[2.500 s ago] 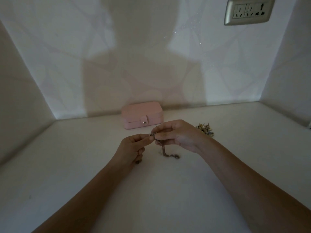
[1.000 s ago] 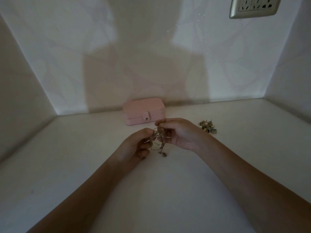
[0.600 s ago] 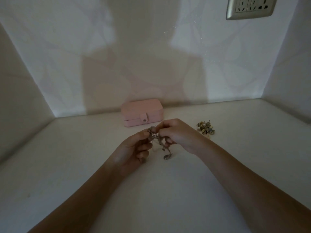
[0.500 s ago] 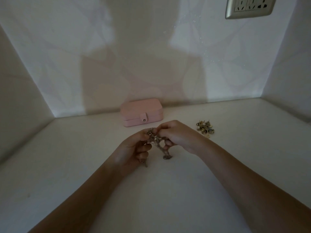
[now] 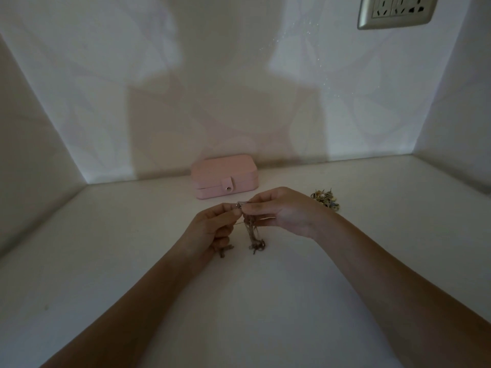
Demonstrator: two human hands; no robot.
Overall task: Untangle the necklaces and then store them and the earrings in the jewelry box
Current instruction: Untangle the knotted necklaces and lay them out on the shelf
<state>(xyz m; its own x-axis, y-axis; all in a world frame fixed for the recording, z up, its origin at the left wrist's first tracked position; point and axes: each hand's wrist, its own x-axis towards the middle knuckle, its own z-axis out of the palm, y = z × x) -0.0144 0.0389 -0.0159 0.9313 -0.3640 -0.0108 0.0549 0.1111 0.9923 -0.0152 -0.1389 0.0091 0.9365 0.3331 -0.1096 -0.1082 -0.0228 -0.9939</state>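
1. The necklaces (image 5: 253,235) are a dull, brownish-metal tangle of thin chains. They are held up over the middle of the table (image 5: 106,261), between the two hands.
2. From the pinch point the chains hang as a twisted bundle. Its knotted lower end lies on or just above the surface; I cannot tell which.
3. A second short clump of chain shows under the left hand (image 5: 210,231), near the tabletop.
4. The left hand pinches the top of the tangle between thumb and forefinger, its other fingers curled in.
5. The right hand (image 5: 285,212) pinches the same spot from the other side, fingertips almost meeting the left's. A fine strand runs across under its fingers.
6. The light is dim, so single links and clasps are too small to make out.
7. The box (image 5: 224,175) is pink and closed, with a snap tab on its front. It stands behind the hands against the back wall, well apart from the necklaces.
8. The earrings (image 5: 325,200) lie in a small mixed heap on the table, just beyond the right wrist.
9. A socket (image 5: 396,10) sits high on the wall at the right, and the person's shadow falls on the wall behind the box.
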